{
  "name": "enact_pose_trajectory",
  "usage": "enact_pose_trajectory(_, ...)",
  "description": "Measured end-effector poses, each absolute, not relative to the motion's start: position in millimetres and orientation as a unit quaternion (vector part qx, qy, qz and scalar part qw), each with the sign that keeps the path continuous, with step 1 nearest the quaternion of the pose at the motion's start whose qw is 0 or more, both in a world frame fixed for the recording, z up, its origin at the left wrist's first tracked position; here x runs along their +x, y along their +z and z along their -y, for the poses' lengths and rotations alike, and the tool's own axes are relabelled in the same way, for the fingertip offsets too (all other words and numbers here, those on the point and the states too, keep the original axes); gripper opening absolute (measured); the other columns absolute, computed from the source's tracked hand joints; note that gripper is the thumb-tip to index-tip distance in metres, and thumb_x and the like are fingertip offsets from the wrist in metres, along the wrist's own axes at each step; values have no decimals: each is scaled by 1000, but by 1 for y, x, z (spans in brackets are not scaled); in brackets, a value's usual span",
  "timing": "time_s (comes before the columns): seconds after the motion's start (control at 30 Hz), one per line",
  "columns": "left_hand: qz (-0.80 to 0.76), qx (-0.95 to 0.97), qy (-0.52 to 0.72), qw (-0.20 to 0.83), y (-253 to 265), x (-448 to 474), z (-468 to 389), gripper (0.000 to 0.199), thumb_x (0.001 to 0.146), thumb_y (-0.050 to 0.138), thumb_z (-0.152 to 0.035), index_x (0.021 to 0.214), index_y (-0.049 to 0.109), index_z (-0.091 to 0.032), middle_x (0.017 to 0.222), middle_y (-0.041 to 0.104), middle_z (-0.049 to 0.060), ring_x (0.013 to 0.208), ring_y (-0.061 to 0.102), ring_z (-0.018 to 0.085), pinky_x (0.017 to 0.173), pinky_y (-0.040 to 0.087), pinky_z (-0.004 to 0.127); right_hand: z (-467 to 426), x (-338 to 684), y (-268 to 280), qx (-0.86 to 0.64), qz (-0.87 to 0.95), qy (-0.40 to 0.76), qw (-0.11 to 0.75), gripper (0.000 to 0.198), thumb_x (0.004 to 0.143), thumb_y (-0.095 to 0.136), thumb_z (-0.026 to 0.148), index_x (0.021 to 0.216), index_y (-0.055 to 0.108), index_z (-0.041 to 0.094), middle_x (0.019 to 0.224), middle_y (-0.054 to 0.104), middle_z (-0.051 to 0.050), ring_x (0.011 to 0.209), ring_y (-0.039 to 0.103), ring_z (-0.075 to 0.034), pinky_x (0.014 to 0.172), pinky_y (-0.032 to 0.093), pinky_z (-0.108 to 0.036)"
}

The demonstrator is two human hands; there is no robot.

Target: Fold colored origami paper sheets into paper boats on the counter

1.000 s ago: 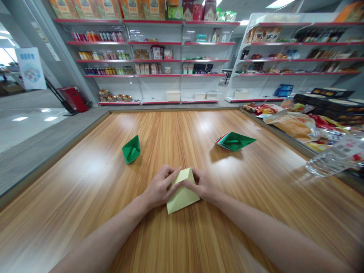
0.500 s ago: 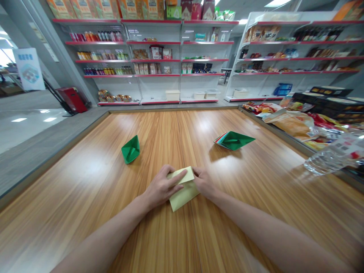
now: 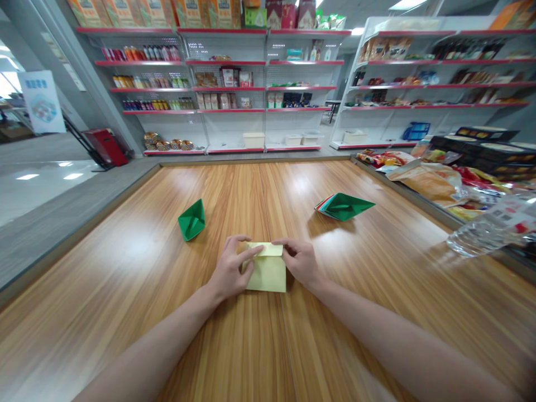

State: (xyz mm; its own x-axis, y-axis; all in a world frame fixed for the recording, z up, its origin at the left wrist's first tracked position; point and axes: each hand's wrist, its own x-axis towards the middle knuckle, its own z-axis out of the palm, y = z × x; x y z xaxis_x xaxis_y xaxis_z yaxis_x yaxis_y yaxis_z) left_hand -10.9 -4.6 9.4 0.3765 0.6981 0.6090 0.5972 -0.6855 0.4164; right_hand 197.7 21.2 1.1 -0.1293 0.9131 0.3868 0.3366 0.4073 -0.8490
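A pale yellow sheet of paper (image 3: pixel 267 274) lies on the wooden table before me, its far edge folded over into a flap. My left hand (image 3: pixel 231 269) grips the paper's left side, with the index finger stretched across the flap. At the far right corner, my right hand (image 3: pixel 302 261) pinches the folded edge between thumb and fingers. Beyond my left hand stands a green folded paper boat (image 3: pixel 192 220). Farther right rests a nested stack of folded paper boats (image 3: pixel 345 206), green on the inside with several colours showing at its left end.
The wooden table (image 3: pixel 146 268) has a raised dark edge. Along its right side lie snack packets (image 3: pixel 431 181), black boxes (image 3: pixel 489 153) and a clear plastic container (image 3: pixel 481 231). Stocked shelves (image 3: pixel 230 87) stand behind, and a red case (image 3: pixel 106 148) is on the floor at left.
The yellow paper has turned from a slant to lie nearly square to me. My right hand has shifted slightly up and right, my left hand a little left.
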Motion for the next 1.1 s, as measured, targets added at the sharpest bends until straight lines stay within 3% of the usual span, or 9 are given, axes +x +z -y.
enact_pose_trajectory(0.17,-324,869,370,57,19,0,18,68,80,60,-25,142,33,-24,133,41,15,124,38,33,100,35,55,-24,200,1,-512,676,244,470,19,76,54,22,81,72,18,60,63,0,53,54,-13,52,40,-24)
enact_pose_trajectory(0.3,-339,889,289,102,14,11,22,77,81,59,-29,147,20,-19,139,36,19,129,34,34,102,35,54,-30,202,-5,-519,661,287,459,21,74,48,19,73,69,18,63,63,0,56,54,-13,53,39,-23)
enact_pose_trajectory(0.47,-381,875,280,105,1,0,8,52,83,53,-16,133,45,-20,132,46,15,127,38,29,104,34,53,-33,205,-6,-500,674,323,438,23,73,48,17,76,71,16,61,63,0,54,53,-13,50,38,-22)
enact_pose_trajectory(0.67,-499,781,360,110,-17,-28,-22,26,83,57,-16,102,71,-29,119,55,8,114,50,26,98,41,52,-21,202,3,-406,771,332,360,33,75,52,16,102,71,15,64,62,-1,48,47,-10,47,35,-21)
enact_pose_trajectory(0.8,-512,758,379,140,-20,-36,-29,18,82,59,-19,87,75,-25,105,62,8,101,57,24,90,47,47,-16,199,6,-336,857,165,353,21,78,60,21,95,74,20,64,59,-3,61,49,-15,61,43,-28)
enact_pose_trajectory(0.87,-491,768,380,155,-18,-35,-28,20,84,57,-18,90,75,-24,105,64,8,100,59,22,89,49,43,-16,198,7,-300,881,102,352,17,80,61,25,90,74,23,72,61,-6,71,52,-18,68,45,-32)
enact_pose_trajectory(1.0,-450,785,384,184,-13,-31,-24,25,84,56,-17,105,69,-21,107,67,7,101,61,20,91,49,39,-15,195,10,-192,925,80,319,18,85,58,26,97,71,23,106,67,-6,100,56,-21,86,45,-36)
enact_pose_trajectory(1.1,-433,792,380,205,-10,-29,-23,26,84,56,-15,107,67,-20,107,67,6,99,62,19,90,50,38,-15,192,10,-145,950,79,265,22,88,54,23,107,66,21,108,69,-4,106,58,-21,89,44,-36)
